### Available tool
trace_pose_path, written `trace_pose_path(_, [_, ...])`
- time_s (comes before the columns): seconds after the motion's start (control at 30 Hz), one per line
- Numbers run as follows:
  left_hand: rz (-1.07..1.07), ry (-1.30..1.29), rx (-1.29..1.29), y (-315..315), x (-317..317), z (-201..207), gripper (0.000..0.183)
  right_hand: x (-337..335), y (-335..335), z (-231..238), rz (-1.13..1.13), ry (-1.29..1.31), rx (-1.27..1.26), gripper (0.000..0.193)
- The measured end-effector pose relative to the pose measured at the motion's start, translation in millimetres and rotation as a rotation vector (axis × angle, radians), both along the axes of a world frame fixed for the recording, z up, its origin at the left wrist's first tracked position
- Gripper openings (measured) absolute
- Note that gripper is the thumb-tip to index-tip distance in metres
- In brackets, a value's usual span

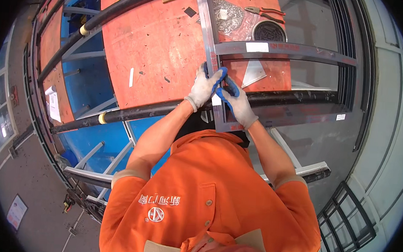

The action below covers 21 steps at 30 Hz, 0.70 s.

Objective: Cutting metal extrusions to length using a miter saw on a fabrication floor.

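Observation:
A grey metal window frame [209, 28] lies over the bench in front of me. My left hand [204, 86], in a white glove with blue fingers, is at its long left bar. Its thumb and fingers are pressed together there. Close against it, my right hand [238, 103], in a matching glove, reaches that bar from the inner side with curled fingers. The fingertips of both hands meet over the bar. Whatever they pinch is hidden by the gloves. White labels [257, 47] stick to the frame.
An orange-red board [155, 54] covers the bench, with black padded rails [156, 109] across it. Toward the far right are a bag of small metal parts [227, 20], pliers [266, 12] and a round tub of dark pieces [269, 32]. A triangular plate [254, 74] lies inside the frame.

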<state>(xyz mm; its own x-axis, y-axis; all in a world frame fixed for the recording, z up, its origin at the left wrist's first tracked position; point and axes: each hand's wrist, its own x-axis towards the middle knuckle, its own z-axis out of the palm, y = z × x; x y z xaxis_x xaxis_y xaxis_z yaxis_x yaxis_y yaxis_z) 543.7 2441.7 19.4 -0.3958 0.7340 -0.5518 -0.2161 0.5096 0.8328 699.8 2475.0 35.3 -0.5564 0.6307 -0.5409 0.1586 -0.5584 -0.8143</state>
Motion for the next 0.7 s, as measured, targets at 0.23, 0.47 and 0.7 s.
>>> trace_pose_path(0.23, [0.069, -0.016, 0.004, -6.1, 5.4, -21.3, 0.061, -0.6, 13.5, 4.8, 0.072, 0.017, -0.074, 0.05])
trace_pose_path(0.47, [0.032, 0.165, 0.077, -1.5, 10.2, -18.1, 0.044, 0.6, 22.0, 5.6, 0.098, 0.039, -0.128, 0.045])
trace_pose_path(0.7, [0.051, 0.053, 0.022, -0.6, 5.5, -6.3, 0.058, -3.4, 14.7, 0.7, 0.014, 0.056, -0.087, 0.042])
